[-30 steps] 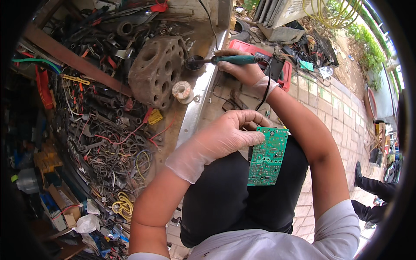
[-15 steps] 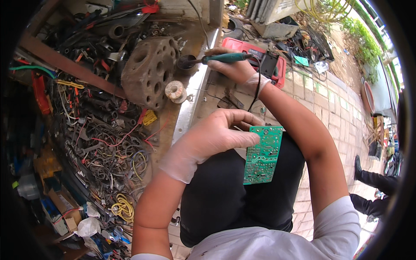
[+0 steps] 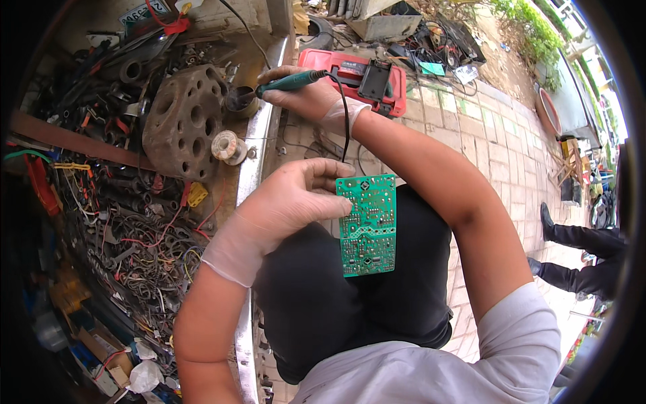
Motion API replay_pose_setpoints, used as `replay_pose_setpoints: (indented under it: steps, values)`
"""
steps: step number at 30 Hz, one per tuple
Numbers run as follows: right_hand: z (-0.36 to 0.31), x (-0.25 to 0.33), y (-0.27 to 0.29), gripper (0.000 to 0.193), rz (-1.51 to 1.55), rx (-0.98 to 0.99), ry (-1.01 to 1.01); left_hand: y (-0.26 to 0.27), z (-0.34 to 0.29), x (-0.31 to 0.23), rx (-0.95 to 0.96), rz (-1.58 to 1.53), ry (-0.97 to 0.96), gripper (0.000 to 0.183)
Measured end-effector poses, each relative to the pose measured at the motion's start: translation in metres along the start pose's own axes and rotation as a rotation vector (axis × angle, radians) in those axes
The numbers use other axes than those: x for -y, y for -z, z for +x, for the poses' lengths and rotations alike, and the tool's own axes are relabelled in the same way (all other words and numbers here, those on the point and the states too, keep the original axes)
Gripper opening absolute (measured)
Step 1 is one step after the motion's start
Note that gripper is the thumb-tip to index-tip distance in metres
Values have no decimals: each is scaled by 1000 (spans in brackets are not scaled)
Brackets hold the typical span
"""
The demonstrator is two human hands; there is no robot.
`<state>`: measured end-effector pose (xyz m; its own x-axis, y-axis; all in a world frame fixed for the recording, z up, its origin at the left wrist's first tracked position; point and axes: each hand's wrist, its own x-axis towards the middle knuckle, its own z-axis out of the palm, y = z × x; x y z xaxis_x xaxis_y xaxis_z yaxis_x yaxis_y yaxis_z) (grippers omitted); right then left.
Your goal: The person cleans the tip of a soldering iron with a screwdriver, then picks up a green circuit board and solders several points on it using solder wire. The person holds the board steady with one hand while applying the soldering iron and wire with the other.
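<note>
My left hand (image 3: 294, 194), in a thin clear glove, pinches the upper left edge of a green circuit board (image 3: 367, 236). The board's solder side, dotted with joints and small parts, faces up above my lap. My right hand (image 3: 306, 94), gloved too, is closed round the teal handle of a soldering iron (image 3: 288, 82). The iron's tip reaches into a small dark round cup (image 3: 241, 102) at the bench edge; the cup hides the very end. A spool of solder wire (image 3: 229, 147) stands beside the cup.
A holed, rusty metal block (image 3: 185, 121) sits behind the spool. Tangled wires and loose tools (image 3: 148, 249) cover the bench at left. On the paving beyond my right hand lies an open red case (image 3: 397, 84). Another person's legs (image 3: 582, 256) show at far right.
The whole view has shifted, so bench and hands appear further left and the red case shows more fully. The board now faces me more squarely. The iron's tip stays at the cup.
</note>
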<state>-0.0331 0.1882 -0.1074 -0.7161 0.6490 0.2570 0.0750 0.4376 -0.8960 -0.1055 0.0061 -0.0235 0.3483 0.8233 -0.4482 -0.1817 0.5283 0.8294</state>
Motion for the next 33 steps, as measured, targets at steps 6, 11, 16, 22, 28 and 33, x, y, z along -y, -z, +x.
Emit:
replay_pose_setpoints:
  steps: [6, 11, 16, 22, 28, 33]
  values:
    - [1, -3, 2, 39, -72, -10, -13, 3, 4, 0, 20, -17, 22, 44]
    - [1, -5, 2, 38, -83, -9, -20, 3, 4, 0, -5, -12, 37, 44]
    - [-1, -9, 4, 38, -29, -2, 38, 0, 4, 0, -7, -37, 14, 45]
    - [4, 8, 10, 36, 106, -61, -118, 4, 7, 4, -15, -26, 17, 44]
    - [-51, 69, 77, 28, 575, -304, -35, 13, 2, 7, -59, -6, 5, 43]
    - [-149, 132, 110, 24, 251, -575, 98, 15, 1, 7, -52, -14, 11, 44]
